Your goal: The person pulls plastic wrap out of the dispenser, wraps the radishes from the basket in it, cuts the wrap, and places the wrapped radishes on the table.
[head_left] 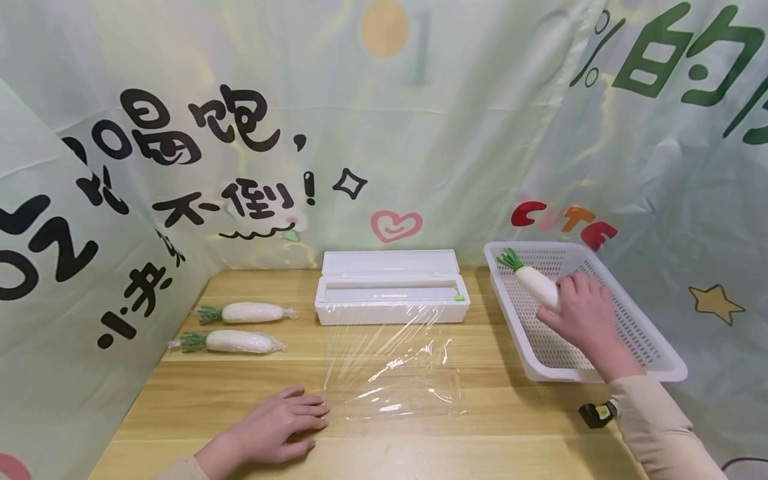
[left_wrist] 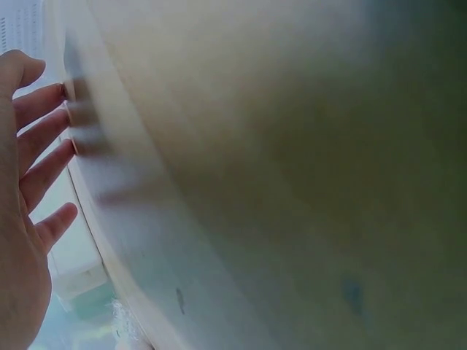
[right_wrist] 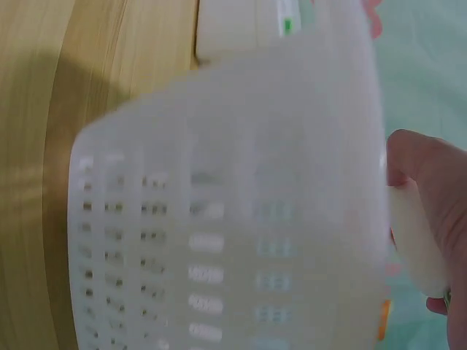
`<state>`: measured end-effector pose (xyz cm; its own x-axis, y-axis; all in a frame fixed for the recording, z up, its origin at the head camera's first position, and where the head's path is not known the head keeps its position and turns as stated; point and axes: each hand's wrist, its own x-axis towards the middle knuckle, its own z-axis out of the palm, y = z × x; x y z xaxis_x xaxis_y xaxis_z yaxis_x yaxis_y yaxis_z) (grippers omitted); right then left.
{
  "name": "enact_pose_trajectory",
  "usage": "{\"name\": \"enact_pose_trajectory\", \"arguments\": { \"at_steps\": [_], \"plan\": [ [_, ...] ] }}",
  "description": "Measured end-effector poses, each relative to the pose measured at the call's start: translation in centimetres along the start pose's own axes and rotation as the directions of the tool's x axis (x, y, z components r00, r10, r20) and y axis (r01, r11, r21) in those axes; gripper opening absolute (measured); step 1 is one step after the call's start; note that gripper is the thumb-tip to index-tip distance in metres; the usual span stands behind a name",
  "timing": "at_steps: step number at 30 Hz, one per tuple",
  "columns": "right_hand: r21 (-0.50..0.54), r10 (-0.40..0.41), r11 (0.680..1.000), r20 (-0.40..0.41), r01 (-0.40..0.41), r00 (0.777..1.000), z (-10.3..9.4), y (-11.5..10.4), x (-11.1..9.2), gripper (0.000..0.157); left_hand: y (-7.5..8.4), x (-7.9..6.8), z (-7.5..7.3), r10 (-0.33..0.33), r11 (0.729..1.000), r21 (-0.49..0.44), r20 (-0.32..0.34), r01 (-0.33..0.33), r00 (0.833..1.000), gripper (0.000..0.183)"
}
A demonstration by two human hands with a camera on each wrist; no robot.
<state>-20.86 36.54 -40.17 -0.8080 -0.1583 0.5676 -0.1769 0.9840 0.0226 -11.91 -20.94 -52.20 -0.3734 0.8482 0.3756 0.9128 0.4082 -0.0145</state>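
My right hand holds a white radish with a green leafy top, above a white perforated basket. The right wrist view shows part of the radish under the thumb and fingers, beside the basket's wall. My left hand lies palm down on the table with its fingers spread loosely; the fingertips are at the left edge of a sheet of clear cling film. The film runs forward from a white dispenser box whose lid stands up.
Two radishes in clear film, a rear one and a front one, lie at the left of the wooden table. A printed cloth hangs behind and at the sides. A small black device sits by the right sleeve.
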Motion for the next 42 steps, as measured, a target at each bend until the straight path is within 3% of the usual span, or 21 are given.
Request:
{"name": "enact_pose_trajectory", "arguments": {
  "at_steps": [5,10,15,20,26,32,35,39,42],
  "plan": [
    [0.016,-0.106,0.994,-0.136,0.109,0.985,-0.3,-1.4,0.0,0.056,0.0,0.0,0.0,0.001,1.0,0.001,-0.008,-0.001,1.0,0.032],
    [0.023,-0.222,0.97,-0.305,0.24,0.926,-0.1,-3.1,0.1,0.06,-0.1,0.1,0.1,-0.007,1.0,-0.002,-0.003,0.007,1.0,0.032],
    [0.043,-0.274,0.948,-0.389,0.315,0.88,0.4,-5.1,0.2,0.056,0.0,0.2,0.0,-0.015,1.0,-0.005,0.003,0.015,1.0,0.033],
    [0.087,-0.315,0.924,-0.382,0.373,0.869,1.0,-7.3,0.0,0.057,0.0,0.2,0.1,-0.019,1.0,-0.004,0.003,0.019,1.0,0.033],
    [0.161,-0.36,0.875,-0.417,0.457,0.835,2.4,-9.9,-0.1,0.054,-0.1,0.2,0.1,-0.017,1.0,-0.002,0.012,0.017,1.0,0.031],
    [0.243,-0.433,0.816,-0.344,0.524,0.833,3.4,-12.4,-0.8,0.051,-0.2,0.3,0.0,-0.027,1.0,-0.013,0.009,0.027,1.0,0.03],
    [0.297,-0.484,0.773,-0.293,0.56,0.824,4.0,-13.8,-1.1,0.05,-0.2,0.4,-0.1,-0.023,1.0,-0.009,0.0,0.023,1.0,0.028],
    [0.36,-0.565,0.701,-0.246,0.616,0.787,5.1,-15.7,-1.6,0.053,-0.1,0.6,-0.2,-0.023,1.0,0.006,0.005,0.023,1.0,0.027],
    [0.396,-0.605,0.665,-0.21,0.633,0.768,5.9,-17.1,-2.1,0.057,0.0,0.7,-0.3,-0.019,1.0,0.021,0.015,0.019,1.0,0.027]
  ]
}}
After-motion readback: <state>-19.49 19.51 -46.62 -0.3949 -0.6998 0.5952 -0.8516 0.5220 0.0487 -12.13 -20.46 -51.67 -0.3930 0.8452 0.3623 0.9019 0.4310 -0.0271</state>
